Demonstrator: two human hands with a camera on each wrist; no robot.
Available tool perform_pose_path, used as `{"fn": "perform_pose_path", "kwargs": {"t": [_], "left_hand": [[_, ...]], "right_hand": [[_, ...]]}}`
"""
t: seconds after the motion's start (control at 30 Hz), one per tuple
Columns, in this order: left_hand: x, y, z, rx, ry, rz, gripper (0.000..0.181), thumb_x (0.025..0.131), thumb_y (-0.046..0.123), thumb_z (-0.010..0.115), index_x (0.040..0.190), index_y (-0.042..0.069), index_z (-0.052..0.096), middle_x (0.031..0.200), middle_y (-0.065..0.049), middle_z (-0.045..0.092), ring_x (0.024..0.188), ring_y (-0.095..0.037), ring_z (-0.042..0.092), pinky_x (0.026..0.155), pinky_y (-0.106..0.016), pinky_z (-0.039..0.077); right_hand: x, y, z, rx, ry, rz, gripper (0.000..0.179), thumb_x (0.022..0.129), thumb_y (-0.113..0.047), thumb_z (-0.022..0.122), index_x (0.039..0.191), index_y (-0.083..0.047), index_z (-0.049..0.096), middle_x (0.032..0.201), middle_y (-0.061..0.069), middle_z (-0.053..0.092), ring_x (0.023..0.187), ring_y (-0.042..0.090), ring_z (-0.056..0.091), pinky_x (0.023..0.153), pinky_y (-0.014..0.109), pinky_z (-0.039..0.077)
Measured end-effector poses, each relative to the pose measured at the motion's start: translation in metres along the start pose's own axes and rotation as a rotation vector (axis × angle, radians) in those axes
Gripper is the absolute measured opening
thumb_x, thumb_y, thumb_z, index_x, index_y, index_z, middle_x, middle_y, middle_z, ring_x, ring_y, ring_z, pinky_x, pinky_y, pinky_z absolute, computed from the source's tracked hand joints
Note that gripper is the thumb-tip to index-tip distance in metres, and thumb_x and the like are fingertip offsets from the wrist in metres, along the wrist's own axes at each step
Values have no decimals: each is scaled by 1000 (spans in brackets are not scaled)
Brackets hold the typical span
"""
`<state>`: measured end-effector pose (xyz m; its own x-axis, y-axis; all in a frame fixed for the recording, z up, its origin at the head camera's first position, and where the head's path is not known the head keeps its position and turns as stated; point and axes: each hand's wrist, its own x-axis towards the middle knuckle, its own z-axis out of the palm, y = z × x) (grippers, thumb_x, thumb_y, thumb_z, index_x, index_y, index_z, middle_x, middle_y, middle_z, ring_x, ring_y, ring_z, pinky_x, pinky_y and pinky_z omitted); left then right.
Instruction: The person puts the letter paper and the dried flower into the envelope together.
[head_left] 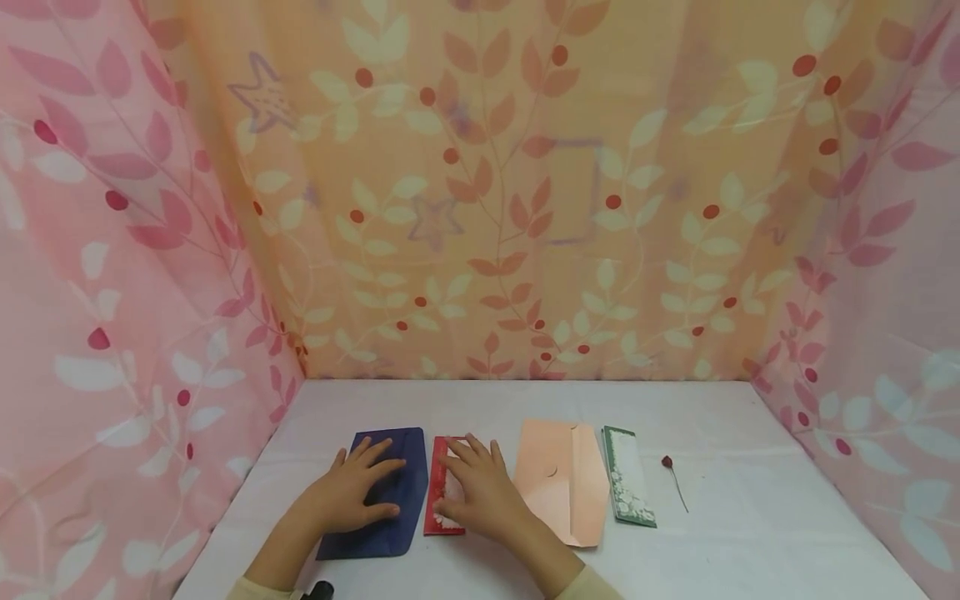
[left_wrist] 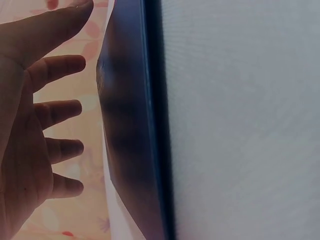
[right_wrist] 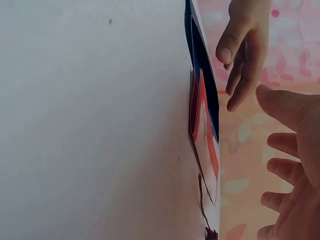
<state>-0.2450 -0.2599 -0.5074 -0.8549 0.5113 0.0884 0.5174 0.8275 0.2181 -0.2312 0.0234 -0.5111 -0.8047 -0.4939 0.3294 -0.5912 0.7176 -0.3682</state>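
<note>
My left hand [head_left: 352, 496] hovers over a navy blue envelope [head_left: 408, 496], its fingers spread. The left wrist view has this hand [left_wrist: 25, 130] apart from the envelope [left_wrist: 127, 115], with nothing in it. Over a red-bordered card [head_left: 437, 504] with a white middle is my right hand [head_left: 483, 492], fingers spread too and partly hiding the card. A gap separates the right hand [right_wrist: 295, 155] from the things on the table in the right wrist view. Right of it lies a peach envelope [head_left: 543, 500] with its flap at the right side.
A green-bordered card [head_left: 630, 479] with white flowers lies right of the peach envelope, and a dried red rose [head_left: 667, 462] on a thin stem beyond it. The white-covered table [head_left: 750, 533] stands between leaf-patterned curtains [head_left: 480, 208]. A black object [head_left: 321, 590] shows by the left sleeve.
</note>
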Motion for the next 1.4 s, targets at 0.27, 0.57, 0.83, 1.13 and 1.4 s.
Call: {"fn": "perform_pose_path", "kwargs": {"t": [0.27, 0.57, 0.83, 1.13, 1.4], "left_hand": [[-1, 1, 1, -53, -55, -56, 71, 87, 64, 69, 147, 27, 55, 163, -14, 38, 149, -54, 25, 108, -82, 19], [-4, 0, 1, -94, -92, -71, 70, 89, 64, 67, 147, 27, 55, 163, -16, 36, 149, -56, 23, 103, -84, 24], [-5, -1, 3, -110, -78, -31, 63, 91, 59, 68, 143, 24, 59, 161, -21, 38, 144, -62, 27, 105, -79, 31], [0, -2, 5, -93, -81, -58, 51, 96, 51, 66, 141, 28, 61, 161, -18, 39, 146, -57, 29, 106, -77, 32], [2, 0, 4, -90, -112, -95, 50, 95, 51, 67, 139, 28, 61, 161, -17, 39, 147, -55, 29, 104, -79, 32]], "right_hand": [[8, -7, 13, 54, -50, -24, 58, 82, -39, 82, 134, -18, 68, 153, 6, 53, 144, 42, 42, 110, 77, 27], [16, -16, 27, 74, -118, -7, 57, 83, -44, 82, 132, -18, 69, 151, 3, 56, 144, 39, 44, 113, 73, 27], [25, -23, 36, 36, -144, -3, 51, 88, -47, 77, 130, -20, 71, 147, -1, 59, 142, 35, 47, 116, 68, 28], [32, -24, 47, 11, -162, 20, 44, 90, -46, 75, 126, -21, 73, 142, -4, 63, 141, 33, 49, 116, 64, 31], [37, -25, 49, -39, -160, 22, 42, 89, -47, 76, 122, -22, 75, 139, -5, 65, 137, 34, 52, 113, 66, 34]]}}
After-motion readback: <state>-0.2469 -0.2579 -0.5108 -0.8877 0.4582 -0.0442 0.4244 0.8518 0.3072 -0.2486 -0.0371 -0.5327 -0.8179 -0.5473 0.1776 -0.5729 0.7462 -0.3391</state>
